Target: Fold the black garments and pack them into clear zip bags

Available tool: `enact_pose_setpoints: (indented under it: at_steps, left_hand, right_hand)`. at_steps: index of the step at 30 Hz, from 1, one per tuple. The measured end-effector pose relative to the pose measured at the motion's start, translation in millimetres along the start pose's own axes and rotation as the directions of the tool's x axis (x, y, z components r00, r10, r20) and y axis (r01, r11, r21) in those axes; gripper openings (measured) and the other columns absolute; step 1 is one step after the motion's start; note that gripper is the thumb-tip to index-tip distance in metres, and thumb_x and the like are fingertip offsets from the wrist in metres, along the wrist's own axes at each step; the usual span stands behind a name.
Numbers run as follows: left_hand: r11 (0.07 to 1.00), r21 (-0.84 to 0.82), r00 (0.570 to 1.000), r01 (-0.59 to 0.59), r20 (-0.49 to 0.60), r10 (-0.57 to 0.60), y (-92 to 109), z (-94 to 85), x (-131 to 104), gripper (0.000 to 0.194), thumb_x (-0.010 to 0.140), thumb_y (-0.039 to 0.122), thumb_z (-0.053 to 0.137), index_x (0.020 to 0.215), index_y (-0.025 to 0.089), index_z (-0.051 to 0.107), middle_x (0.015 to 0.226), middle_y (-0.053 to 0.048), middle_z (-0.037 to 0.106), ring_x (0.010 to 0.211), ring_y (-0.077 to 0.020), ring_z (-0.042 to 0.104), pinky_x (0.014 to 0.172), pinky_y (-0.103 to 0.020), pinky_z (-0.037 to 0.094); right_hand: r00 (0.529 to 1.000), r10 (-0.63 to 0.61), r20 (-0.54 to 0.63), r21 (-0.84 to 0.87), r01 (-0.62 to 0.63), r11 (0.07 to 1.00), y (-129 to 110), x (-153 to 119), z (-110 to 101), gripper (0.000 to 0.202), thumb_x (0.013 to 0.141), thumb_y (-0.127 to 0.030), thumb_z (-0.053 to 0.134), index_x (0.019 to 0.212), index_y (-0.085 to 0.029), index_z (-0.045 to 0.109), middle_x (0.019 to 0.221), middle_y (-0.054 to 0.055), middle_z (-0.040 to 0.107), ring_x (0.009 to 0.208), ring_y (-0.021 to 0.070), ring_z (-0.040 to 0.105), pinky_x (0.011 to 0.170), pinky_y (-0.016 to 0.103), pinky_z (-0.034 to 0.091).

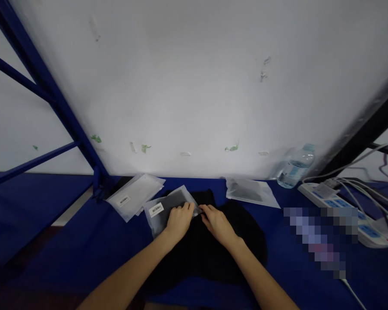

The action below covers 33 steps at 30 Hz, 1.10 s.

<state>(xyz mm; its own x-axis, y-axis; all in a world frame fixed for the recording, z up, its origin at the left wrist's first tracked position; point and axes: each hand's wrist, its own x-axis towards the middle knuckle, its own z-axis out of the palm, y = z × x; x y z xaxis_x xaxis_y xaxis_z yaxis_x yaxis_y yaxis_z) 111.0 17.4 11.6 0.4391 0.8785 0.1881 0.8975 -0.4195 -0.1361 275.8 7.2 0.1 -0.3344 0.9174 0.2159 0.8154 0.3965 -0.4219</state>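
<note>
My left hand (180, 218) is closed on a frosted plastic bag (168, 206) with a white barcode label; something dark lies inside it. At the bag's right end, my right hand (218, 221) pinches the edge, its thumb and fingers together. Whether it grips only plastic or also the dark content is hard to see. Beneath both hands lies a heap of black fabric (242, 232) on the blue tabletop (106, 254). Left of the held bag, flat frosted bags (137, 193) overlap each other, one with a barcode label.
Behind the fabric, to the right, lies another frosted bag (252, 191) with dark content. A water bottle (295, 168) stands against the white wall (194, 86). White power strips (342, 211) with several cables occupy the right side. Blue frame bars (56, 103) rise at the left.
</note>
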Motion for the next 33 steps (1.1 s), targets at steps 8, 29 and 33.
enact_pose_setpoints:
  at_steps: [8, 29, 33]
  left_hand:
    - [0.995, -0.039, 0.996, -0.091, -0.028, 0.090, -3, -6.8, -5, 0.023, 0.086, 0.013, 0.054, 0.110, 0.014, 0.053, 0.097, -0.009, 0.062, 0.084, -0.0250, 0.065, 0.070, -0.036, 0.051]
    - [0.959, -0.125, 0.954, -0.256, -0.195, 0.229, -34, -19.8, -56, 0.016, 0.088, 0.009, 0.046, 0.087, 0.019, 0.059, 0.082, -0.004, 0.060, 0.077, -0.0196, 0.058, 0.076, -0.034, 0.046]
    - [0.924, -0.078, 0.909, -0.373, -0.228, 0.348, -66, -13.5, -103, 0.019, 0.088, 0.010, 0.048, 0.101, 0.018, 0.059, 0.090, -0.006, 0.064, 0.080, -0.0200, 0.060, 0.075, -0.035, 0.046]
  right_hand:
    - [1.000, 0.000, 0.000, -0.018, 0.000, 1.000, 0, 7, 1, 0.035, 0.090, -0.017, 0.048, 0.124, -0.021, 0.053, 0.098, 0.008, 0.065, 0.082, 0.0194, 0.067, 0.072, 0.028, 0.048]
    - [0.982, -0.083, -0.169, -0.112, 0.064, 0.992, 2, -17, -15, 0.033, 0.099, -0.025, 0.032, 0.110, -0.024, 0.063, 0.095, 0.007, 0.062, 0.079, 0.0153, 0.060, 0.061, 0.023, 0.042]
    - [0.973, -0.097, -0.211, -0.141, 0.068, 0.988, 13, -34, -22, 0.028, 0.098, -0.025, 0.037, 0.107, -0.024, 0.064, 0.092, 0.006, 0.064, 0.079, 0.0159, 0.062, 0.061, 0.024, 0.042]
